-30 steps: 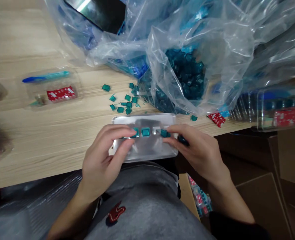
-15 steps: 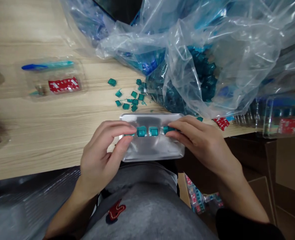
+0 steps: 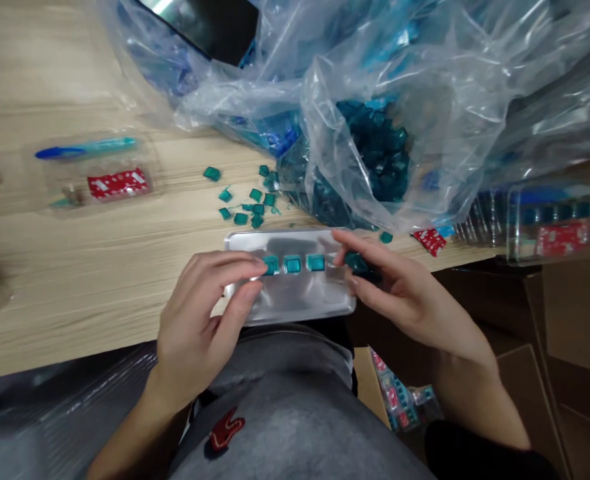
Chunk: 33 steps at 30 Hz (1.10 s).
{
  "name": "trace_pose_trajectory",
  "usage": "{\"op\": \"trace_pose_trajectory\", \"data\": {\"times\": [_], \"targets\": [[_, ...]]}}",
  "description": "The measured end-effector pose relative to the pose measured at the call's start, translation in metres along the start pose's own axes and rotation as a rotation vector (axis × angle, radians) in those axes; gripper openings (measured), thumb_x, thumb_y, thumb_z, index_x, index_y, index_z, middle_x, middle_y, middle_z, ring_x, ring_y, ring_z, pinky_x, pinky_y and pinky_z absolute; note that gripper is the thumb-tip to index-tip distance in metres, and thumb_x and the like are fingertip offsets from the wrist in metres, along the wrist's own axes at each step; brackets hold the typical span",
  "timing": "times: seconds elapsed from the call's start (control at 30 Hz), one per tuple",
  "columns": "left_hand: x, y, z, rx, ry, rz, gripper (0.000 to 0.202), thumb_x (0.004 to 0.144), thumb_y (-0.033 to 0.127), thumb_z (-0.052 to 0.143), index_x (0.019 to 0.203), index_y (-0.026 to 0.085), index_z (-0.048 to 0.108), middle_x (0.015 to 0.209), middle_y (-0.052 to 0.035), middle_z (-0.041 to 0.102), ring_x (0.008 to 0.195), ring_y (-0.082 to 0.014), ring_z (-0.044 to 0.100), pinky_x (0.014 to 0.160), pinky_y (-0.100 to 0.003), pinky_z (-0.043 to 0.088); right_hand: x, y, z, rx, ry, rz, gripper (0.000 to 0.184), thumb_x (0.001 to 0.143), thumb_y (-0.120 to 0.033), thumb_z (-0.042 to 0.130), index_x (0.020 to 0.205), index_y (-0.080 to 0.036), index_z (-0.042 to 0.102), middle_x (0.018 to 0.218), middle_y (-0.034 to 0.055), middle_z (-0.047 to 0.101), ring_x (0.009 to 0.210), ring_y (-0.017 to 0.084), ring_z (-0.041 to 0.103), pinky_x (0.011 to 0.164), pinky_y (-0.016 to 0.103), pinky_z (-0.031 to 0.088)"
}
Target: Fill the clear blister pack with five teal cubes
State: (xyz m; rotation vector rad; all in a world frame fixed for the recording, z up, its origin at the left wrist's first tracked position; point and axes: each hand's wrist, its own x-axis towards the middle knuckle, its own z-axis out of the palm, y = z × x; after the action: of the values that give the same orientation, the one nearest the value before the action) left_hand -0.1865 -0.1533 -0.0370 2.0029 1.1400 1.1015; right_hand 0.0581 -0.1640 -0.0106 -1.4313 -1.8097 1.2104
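Left hand (image 3: 199, 327) and right hand (image 3: 399, 297) at a metal tray (image 3: 295, 303) on a wooden desk (image 3: 85, 267), below a clear plastic bag (image 3: 455, 113) of teal pieces (image 3: 377, 150).
Three square teal pieces (image 3: 292, 265) sit in a spaced row on the tray. The left hand's forefinger (image 3: 245, 265) touches the leftmost one; whether it grips, I cannot tell. The right hand's thumb and fingers close on a darker piece (image 3: 357, 263) just past the row's right end. Loose pieces (image 3: 247, 200) lie on the desk beyond the tray.
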Motion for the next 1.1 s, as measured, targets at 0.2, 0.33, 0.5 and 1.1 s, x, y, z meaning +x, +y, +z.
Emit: {"op": "trace_pose_trajectory", "data": {"times": [0.2, 0.33, 0.5, 1.1], "targets": [[0.004, 0.015, 0.007, 0.153, -0.196, 0.172, 0.015, 0.091, 0.01, 0.062, 0.105, 0.015, 0.063, 0.099, -0.0032, 0.067, 0.093, -0.0137, 0.063, 0.083, -0.027, 0.051, -0.01, -0.001, 0.003, 0.477, 0.095, 0.162, 0.025, 0.093, -0.017, 0.056, 0.117, -0.019, 0.058, 0.088, 0.0007, 0.069, 0.059, 0.007, 0.056, 0.059, 0.022, 0.05], [0.007, 0.026, 0.015, 0.172, -0.333, 0.246, 0.016, 0.095, 0.013, 0.056, 0.11, 0.013, 0.06, 0.1, -0.005, 0.066, 0.092, -0.0142, 0.064, 0.081, -0.025, 0.053, -0.015, -0.005, 0.003, 0.457, 0.175, 0.17, 0.017, 0.084, -0.017, 0.07, 0.101, -0.019, 0.068, 0.087, 0.0, 0.071, 0.058, 0.006, 0.055, 0.055, 0.019, 0.047], [0.015, 0.037, 0.027, 0.132, -0.273, 0.204, 0.023, 0.094, 0.014, 0.058, 0.117, 0.017, 0.057, 0.104, -0.0044, 0.067, 0.096, -0.0147, 0.065, 0.083, -0.026, 0.055, -0.022, -0.014, 0.006, 0.56, 0.127, 0.131, 0.007, 0.087, -0.023, 0.069, 0.089, -0.019, 0.075, 0.077, -0.0013, 0.069, 0.055, 0.006, 0.053, 0.051, 0.018, 0.045], [0.018, 0.042, 0.033, -0.075, -0.241, 0.014, 0.026, 0.091, 0.01, 0.059, 0.113, 0.024, 0.06, 0.105, 0.0, 0.066, 0.099, -0.0121, 0.062, 0.087, -0.024, 0.052, -0.027, -0.012, 0.019, 0.331, 0.311, -0.057, 0.016, 0.087, -0.012, 0.066, 0.101, -0.021, 0.064, 0.095, 0.0004, 0.072, 0.084, 0.011, 0.069, 0.074, 0.023, 0.058]]}}
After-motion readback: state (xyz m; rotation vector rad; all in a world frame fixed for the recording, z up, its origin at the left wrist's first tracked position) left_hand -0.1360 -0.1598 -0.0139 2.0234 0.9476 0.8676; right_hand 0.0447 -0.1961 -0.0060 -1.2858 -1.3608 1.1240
